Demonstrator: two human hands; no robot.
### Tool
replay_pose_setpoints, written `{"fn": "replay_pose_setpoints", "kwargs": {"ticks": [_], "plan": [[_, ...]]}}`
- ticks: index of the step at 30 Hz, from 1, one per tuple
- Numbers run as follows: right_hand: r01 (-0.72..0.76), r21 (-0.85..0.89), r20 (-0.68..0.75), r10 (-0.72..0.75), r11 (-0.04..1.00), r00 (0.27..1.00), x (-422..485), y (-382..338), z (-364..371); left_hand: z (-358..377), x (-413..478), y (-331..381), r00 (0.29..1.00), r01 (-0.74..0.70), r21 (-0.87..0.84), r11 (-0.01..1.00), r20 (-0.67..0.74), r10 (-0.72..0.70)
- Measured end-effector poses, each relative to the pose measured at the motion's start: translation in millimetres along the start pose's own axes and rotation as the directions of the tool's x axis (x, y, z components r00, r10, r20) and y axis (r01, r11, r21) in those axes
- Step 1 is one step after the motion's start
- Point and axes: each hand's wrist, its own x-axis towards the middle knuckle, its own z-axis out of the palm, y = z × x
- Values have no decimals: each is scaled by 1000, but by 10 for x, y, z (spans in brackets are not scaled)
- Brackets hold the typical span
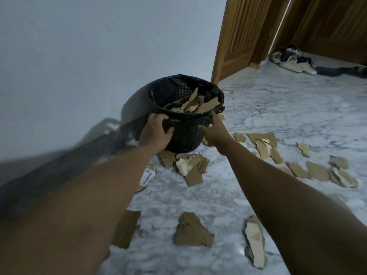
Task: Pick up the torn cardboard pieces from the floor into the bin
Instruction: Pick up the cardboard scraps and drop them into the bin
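Scattered torn cardboard pieces (pixel 191 230) lie on the marble floor (pixel 278 116), below and to the right of both hands. The left hand (pixel 156 132) and right hand (pixel 213 132) grip opposite sides of the black mesh bin (pixel 186 133). The bin's mouth tilts toward the person, and cardboard scraps (pixel 206 106) are heaped inside.

A single wide-angle camera, worn on the head, looks forward and steeply down at the marble floor (pixel 278 108). The left forearm (pixel 89 195) and right forearm (pixel 288 195) stretch away from it toward the bin (pixel 186 133) at frame centre, close by. The view is tilted: the white wall (pixel 69 56) fills the left, and the wooden doors (pixel 236 36) lean in the upper right corner.
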Motion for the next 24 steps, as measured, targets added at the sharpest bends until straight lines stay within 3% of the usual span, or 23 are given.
{"fn": "replay_pose_setpoints", "kwargs": {"ticks": [5, 9, 10, 16, 18, 20, 21, 22, 24], "plan": [[-32, -200, 130, 59, 979, 990, -102, 480, 569, 110, -515, -697, 962, 128, 204, 971, 212, -171], [-16, -348, 335, 140, 937, 932, -445, 903, 1170, -329, -1122, -1251, 766, 221, 449, 866, 469, -439], [22, -389, 399, 147, 921, 905, -575, 969, 1329, -488, -1294, -1323, 722, 246, 489, 837, 483, -495], [309, -500, 592, 59, 809, 804, -1256, 1056, 2319, -1005, -2264, -1608, 622, 414, 667, 619, 289, -728], [402, -575, 626, 68, 712, 776, -1424, 1092, 2503, -984, -2495, -1683, 528, 462, 685, 564, 300, -795], [409, -634, 610, 100, 656, 786, -1468, 1141, 2577, -915, -2590, -1609, 449, 598, 604, 526, 291, -845], [395, -651, 592, 109, 648, 798, -1463, 1160, 2590, -861, -2582, -1567, 470, 645, 516, 564, 315, -825], [371, -672, 567, 122, 641, 815, -1441, 1164, 2586, -826, -2595, -1473, 465, 716, 385, 582, 359, -810], [300, -716, 502, 167, 630, 849, -1395, 1166, 2544, -717, -2575, -1501, 449, 885, -29, 465, 320, -834]]}}
